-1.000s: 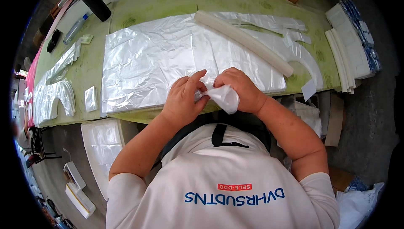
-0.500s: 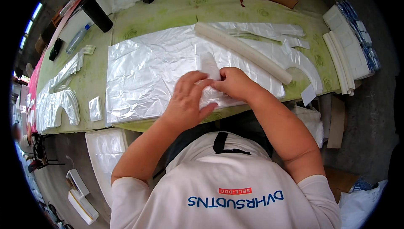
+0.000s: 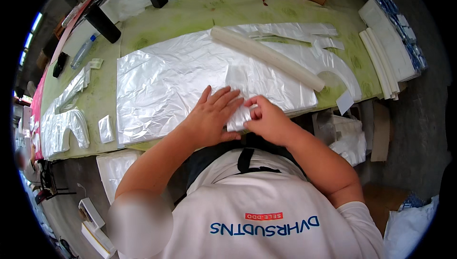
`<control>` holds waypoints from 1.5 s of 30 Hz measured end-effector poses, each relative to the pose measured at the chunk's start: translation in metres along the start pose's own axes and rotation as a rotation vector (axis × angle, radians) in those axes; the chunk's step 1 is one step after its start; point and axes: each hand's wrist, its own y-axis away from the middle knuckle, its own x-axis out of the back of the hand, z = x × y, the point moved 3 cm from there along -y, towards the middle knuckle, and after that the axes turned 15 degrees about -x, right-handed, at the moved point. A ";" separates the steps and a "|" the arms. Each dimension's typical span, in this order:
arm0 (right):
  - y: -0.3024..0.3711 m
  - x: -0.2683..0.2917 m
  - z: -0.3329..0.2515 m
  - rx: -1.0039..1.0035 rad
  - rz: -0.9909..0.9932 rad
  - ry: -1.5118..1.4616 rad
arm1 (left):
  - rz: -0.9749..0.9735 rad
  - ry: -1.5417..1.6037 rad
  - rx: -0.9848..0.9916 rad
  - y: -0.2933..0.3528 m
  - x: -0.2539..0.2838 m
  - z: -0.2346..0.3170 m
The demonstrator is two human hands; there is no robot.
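Note:
A stack of thin, shiny clear plastic bags [image 3: 157,87] lies across the table in front of me. On top of it, near the front edge, is a small folded plastic bag [image 3: 239,120]. My left hand [image 3: 209,118] lies on that bag's left side, palm down with its fingers spread. Curled at the bag's right side, my right hand [image 3: 269,121] pinches its edge between thumb and fingers; the fingertips are partly hidden. A long off-white tube [image 3: 269,59] rests diagonally over the stack, beyond my right hand.
On the left are cut plastic pieces [image 3: 71,121], a small folded packet [image 3: 105,129], a water bottle [image 3: 83,52] and a black cylinder [image 3: 102,23]. At right stand off-white rolls [image 3: 378,64] beside stacked white packs [image 3: 388,40]. A white card [image 3: 344,102] overhangs the front edge.
Both hands have come down toward the table's front edge. My left fingers have spread out flat, and the folded bag is drawn nearer to me. The whole view has shifted slightly.

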 end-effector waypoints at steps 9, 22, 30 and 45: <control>0.038 0.017 -0.006 0.787 0.395 0.504 | 0.149 0.061 -0.005 0.005 -0.010 0.012; -0.024 0.026 -0.014 0.394 0.438 0.652 | 0.531 0.219 0.378 -0.005 -0.017 -0.005; -0.042 0.031 -0.032 0.091 0.305 0.761 | 0.488 -0.049 0.233 -0.006 -0.007 0.002; -0.029 0.032 -0.040 0.065 0.328 0.619 | 0.438 0.119 0.126 0.001 -0.007 0.037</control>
